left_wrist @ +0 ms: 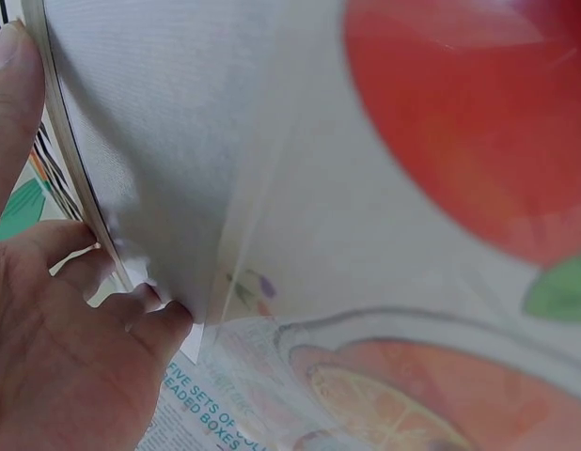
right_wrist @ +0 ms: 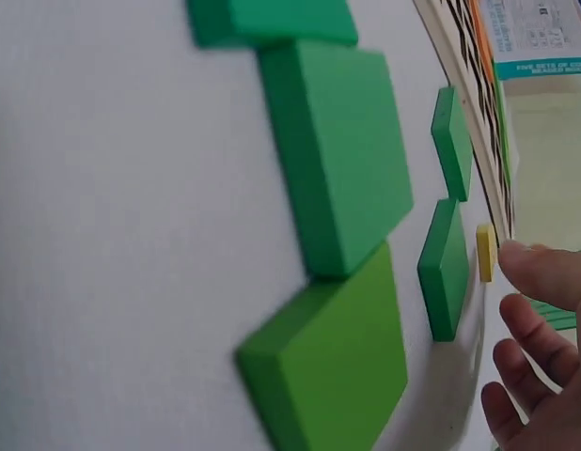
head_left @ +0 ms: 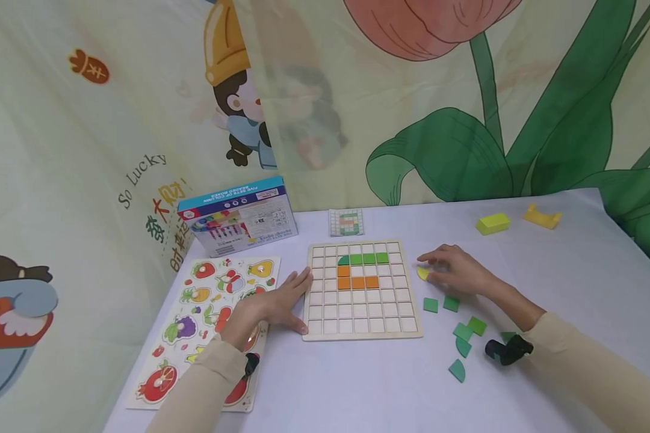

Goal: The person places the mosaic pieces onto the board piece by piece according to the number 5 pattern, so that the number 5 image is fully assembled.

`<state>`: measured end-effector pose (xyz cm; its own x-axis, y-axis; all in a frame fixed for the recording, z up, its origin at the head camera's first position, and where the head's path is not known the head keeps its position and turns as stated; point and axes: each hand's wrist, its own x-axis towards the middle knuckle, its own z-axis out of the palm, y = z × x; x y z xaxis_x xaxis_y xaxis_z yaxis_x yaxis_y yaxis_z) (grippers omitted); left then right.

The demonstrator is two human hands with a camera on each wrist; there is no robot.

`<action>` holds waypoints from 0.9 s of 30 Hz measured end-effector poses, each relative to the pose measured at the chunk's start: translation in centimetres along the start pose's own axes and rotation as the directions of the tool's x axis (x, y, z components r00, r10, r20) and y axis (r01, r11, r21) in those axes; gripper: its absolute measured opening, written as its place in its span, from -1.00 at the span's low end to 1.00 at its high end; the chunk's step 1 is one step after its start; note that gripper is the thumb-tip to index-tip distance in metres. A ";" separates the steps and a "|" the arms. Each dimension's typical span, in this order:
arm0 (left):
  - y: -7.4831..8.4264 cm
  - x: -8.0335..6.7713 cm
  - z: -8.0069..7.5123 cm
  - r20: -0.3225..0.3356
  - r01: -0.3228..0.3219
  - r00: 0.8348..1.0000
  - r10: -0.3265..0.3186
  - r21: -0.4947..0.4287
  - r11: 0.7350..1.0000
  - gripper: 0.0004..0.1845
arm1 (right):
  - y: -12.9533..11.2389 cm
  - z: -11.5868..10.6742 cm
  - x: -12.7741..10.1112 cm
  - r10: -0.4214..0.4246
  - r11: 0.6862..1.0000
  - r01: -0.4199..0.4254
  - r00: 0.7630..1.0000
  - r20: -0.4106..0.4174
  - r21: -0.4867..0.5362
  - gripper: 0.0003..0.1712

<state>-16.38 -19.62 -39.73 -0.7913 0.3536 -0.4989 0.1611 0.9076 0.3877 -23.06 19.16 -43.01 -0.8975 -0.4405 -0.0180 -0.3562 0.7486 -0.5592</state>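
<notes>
My left hand rests against the left edge of a wooden grid board, its thumb by the near corner and its fingers extended along the side. On the board lie a dark green quarter-circle tile, three green square tiles in a row, and several orange square tiles below. To the right of the board, my right hand is over a small yellow tile on the table. In the right wrist view, the thumb is close beside that tile and the other fingers are loosely bent.
Loose green square tiles and quarter-circle tiles lie near the right forearm. A pattern card sits behind the board. At left are a fruit puzzle board and an upright box. A yellow block and a yellow bridge-shaped piece lie back right.
</notes>
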 end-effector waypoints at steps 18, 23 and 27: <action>0.2 -0.2 -0.1 0.002 0.004 1.000 -0.004 0.007 1.000 0.19 | 0.4 0.4 0.0 0.054 0.995 -0.055 0.998 -0.020 -0.088 -0.70; 0.1 -0.2 0.0 -0.002 0.002 1.000 -0.002 -0.004 1.000 0.19 | 0.4 0.6 -0.2 0.066 0.988 -0.077 0.994 -0.082 -0.135 -0.68; 0.1 -0.1 0.0 -0.007 0.009 1.000 -0.009 -0.006 1.000 0.19 | 0.5 0.7 -0.3 0.064 0.983 -0.079 0.993 -0.096 -0.167 -0.64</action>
<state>-16.24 -19.56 -39.60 -0.7966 0.3438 -0.4972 0.1504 0.9094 0.3878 -22.78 19.33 -43.86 -0.9392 -0.3423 0.0259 -0.3223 0.8534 -0.4096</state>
